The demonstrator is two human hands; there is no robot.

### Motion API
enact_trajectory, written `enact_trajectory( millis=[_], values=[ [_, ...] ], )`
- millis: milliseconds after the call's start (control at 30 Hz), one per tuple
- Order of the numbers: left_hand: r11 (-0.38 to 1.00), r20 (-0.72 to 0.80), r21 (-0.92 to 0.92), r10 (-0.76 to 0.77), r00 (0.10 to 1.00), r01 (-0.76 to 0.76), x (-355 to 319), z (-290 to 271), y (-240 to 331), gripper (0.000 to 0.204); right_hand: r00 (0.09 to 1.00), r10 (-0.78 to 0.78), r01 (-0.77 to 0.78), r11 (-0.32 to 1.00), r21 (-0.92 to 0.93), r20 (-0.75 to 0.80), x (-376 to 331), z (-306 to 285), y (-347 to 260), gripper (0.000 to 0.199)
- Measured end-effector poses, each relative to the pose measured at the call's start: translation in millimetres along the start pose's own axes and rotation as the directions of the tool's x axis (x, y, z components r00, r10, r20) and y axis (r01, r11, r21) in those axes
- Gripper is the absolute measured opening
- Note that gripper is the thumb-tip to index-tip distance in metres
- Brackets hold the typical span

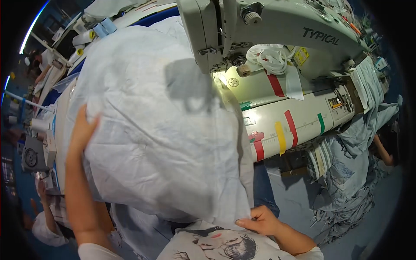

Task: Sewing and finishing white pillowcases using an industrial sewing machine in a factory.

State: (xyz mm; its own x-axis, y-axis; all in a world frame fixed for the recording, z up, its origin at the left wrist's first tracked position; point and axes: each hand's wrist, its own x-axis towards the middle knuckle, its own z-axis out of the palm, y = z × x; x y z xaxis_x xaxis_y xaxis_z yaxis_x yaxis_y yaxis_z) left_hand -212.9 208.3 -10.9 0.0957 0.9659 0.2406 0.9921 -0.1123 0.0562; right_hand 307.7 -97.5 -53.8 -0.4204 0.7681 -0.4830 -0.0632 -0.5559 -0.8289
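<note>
A large sheet of white fabric (151,125) spreads over the sewing table and hangs down toward my lap. Its right edge passes under the head of a sewing machine (277,26), where a lamp lights the needle area. At the fabric's left edge rests my left hand (84,128), fingers stretched and thumb apart, slightly blurred. Near my body, my right hand (262,220) pinches the lower right corner of the fabric between thumb and fingers. A narrow folded strip runs along that right edge, from the needle down to the pinched corner.
Colored tape strips (291,128) mark the machine bed. A bundle of white tape (271,58) lies behind the needle. Heaped grey cloth (346,186) hangs at the right. Thread cones (84,38) stand at the far left. Other people's arms (47,212) show at the sides.
</note>
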Motion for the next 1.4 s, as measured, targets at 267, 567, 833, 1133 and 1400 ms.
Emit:
enact_trajectory(
  millis=[267, 567, 833, 1133, 1400],
  values=[
    [0.925, -0.233, 0.07, -0.348, 0.908, 0.373, -68.6, 13.0, -49.1, 0.034, 0.966, 0.043, 0.014, 0.976, -0.218, 0.256, 17.7, 11.6, 7.1, 0.015],
    [0.711, -0.027, -0.694, -0.184, 0.982, 0.114, -153.3, -46.8, 233.0, 0.055, 0.571, -0.8, 0.669, 0.323, -0.67, 0.185, 1.9, 41.3, -5.3, 0.019],
    [0.43, 0.382, -0.841, 0.047, 0.923, 0.327, -280.1, -20.2, 306.5, 0.044, 0.832, -0.464, 0.502, 0.394, -0.77, 0.305, 8.3, 41.6, 2.3, 0.021],
    [0.7, -0.034, -0.705, -0.187, 0.982, 0.109, -281.2, -45.0, 263.4, 0.014, 0.926, -0.358, 0.038, -0.22, -0.975, 0.117, 21.3, -1.9, 4.0, 0.013],
    [0.846, -0.348, -0.524, -0.111, 0.931, -0.095, -213.6, -178.1, 317.9, 0.011, 0.584, -0.65, 0.749, 0.2, -0.632, 0.486, -86.5, 22.5, -63.2, 0.016]
  ],
)
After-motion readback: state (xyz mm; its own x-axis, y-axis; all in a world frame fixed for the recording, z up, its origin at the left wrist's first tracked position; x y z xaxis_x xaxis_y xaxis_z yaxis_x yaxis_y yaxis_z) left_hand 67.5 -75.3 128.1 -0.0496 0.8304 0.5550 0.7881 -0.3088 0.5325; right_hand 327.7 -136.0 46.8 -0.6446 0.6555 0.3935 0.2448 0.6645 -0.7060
